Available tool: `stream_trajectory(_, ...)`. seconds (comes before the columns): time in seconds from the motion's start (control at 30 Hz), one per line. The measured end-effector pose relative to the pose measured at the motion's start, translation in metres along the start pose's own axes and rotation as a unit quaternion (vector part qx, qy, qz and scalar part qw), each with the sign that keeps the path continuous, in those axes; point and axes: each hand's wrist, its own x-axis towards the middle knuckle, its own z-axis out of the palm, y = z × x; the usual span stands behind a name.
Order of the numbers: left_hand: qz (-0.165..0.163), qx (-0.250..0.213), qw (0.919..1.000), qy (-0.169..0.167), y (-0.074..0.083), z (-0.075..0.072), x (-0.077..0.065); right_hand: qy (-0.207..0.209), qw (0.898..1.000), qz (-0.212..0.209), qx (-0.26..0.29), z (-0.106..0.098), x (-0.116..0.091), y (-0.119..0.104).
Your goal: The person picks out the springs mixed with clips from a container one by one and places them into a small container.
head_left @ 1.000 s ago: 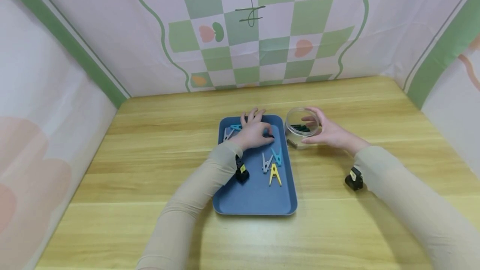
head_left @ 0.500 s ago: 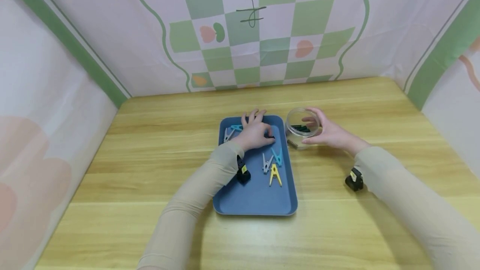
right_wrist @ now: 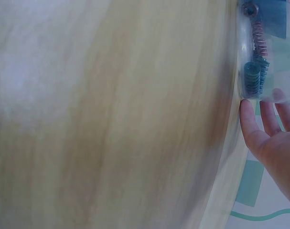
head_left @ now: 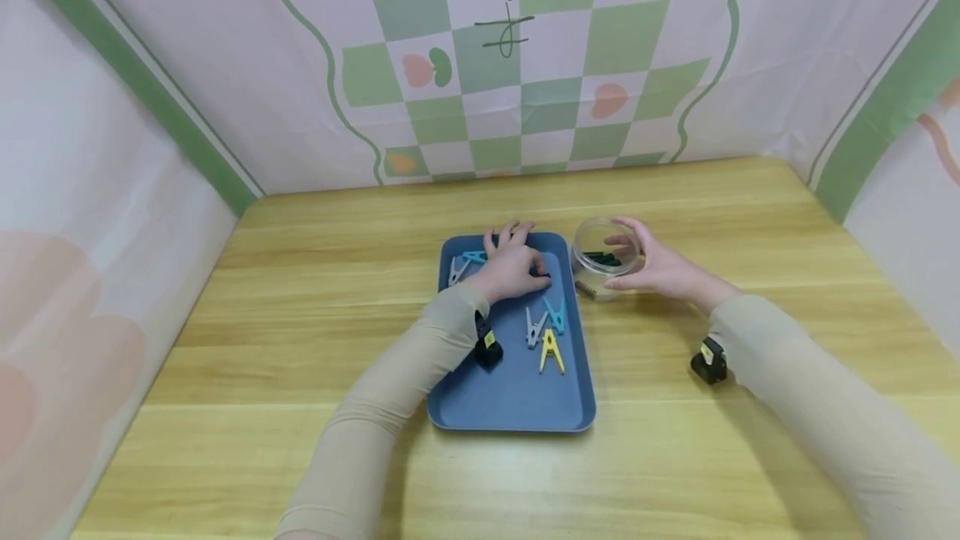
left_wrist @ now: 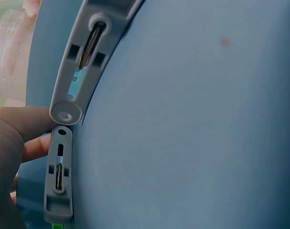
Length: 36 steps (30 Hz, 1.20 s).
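My left hand (head_left: 506,272) reaches over the blue tray (head_left: 502,407), thumb and forefinger pinching a small dark piece (head_left: 546,276), mostly covered by the fingers. In the left wrist view, that hand is beside a larger-looking grey clothespin (left_wrist: 90,52) and a second grey clothespin (left_wrist: 59,176). My right hand (head_left: 651,263) grips the side of a clear round jar (head_left: 600,282) standing right of the tray. Inside it lie several dark green springs (head_left: 602,258). The right wrist view shows a teal-green spring (right_wrist: 252,78) and a reddish spring (right_wrist: 259,40) through the jar wall.
Right of the left wrist lie a grey clothespin (head_left: 533,332), a blue clothespin (head_left: 556,317) and a yellow clothespin (head_left: 551,348). Another blue clothespin (head_left: 474,257) sits in the tray's far left corner. The wooden table (head_left: 322,290) ends at a patterned cloth (head_left: 547,65) behind.
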Motion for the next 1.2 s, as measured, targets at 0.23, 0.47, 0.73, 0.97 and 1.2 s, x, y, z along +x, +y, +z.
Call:
stream_trajectory(0.23,-0.001,-0.001,1.0000,0.001,0.0005,-0.0003,0.0001,-0.002,1.000,0.000,0.006,-0.0001,0.0000,0.0006)
stream_trajectory(0.47,0.000,-0.007,1.0000,0.000,0.0007,-0.0014,-0.0004,-0.003,1.000,-0.001,0.009,0.0000,0.0003,0.0011)
stream_trajectory(0.73,0.006,-0.013,0.9998,0.011,0.0009,-0.0026,-0.0005,-0.002,1.000,-0.005,0.009,0.0000,0.0008,0.0012)
stream_trajectory(0.97,0.011,-0.018,0.9996,0.018,0.0011,-0.0037,-0.0025,-0.004,1.000,-0.008,0.002,0.0000,0.0001,-0.0005)
stream_trajectory(1.2,0.013,-0.026,0.9994,0.019,0.0008,-0.0059,-0.0034,-0.004,1.000,-0.007,0.003,-0.0004,0.0004,0.0011)
